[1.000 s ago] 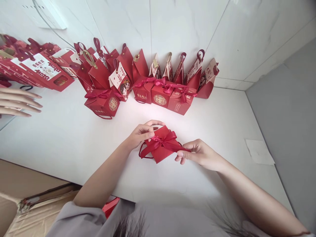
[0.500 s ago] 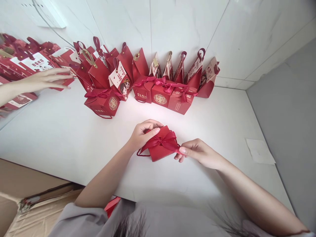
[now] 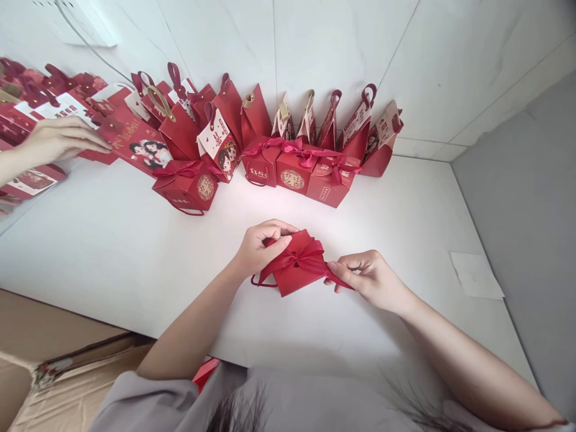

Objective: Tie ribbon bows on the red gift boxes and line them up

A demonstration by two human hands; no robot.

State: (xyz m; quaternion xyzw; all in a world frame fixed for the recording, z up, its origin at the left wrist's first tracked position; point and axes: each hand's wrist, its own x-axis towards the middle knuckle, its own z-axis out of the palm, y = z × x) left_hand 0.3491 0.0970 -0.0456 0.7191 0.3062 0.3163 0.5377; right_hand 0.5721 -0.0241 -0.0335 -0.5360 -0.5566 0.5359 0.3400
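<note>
A small red gift box [image 3: 292, 283] with a cord handle sits on the white table in front of me. Across its top runs a dark red satin ribbon [image 3: 310, 261] tied in a bow. My left hand [image 3: 261, 247] grips the box at its left and far side, thumb on top. Between thumb and fingers, my right hand [image 3: 362, 276] pinches a ribbon tail at the box's right side. Behind stand finished-looking boxes with bows, the nearest being a red box with a gold emblem [image 3: 186, 189].
Several red and white handled gift boxes [image 3: 355, 132] line the tiled wall. At left, a co-worker's hand [image 3: 67, 139] touches a red box with a printed couple [image 3: 139, 141]. A cardboard carton [image 3: 85, 378] stands lower left; a white paper [image 3: 477, 275] lies at right.
My right hand has slid slightly right along the ribbon tail. The co-worker's hand has drawn back left, and the box with the printed couple now shows beside it.
</note>
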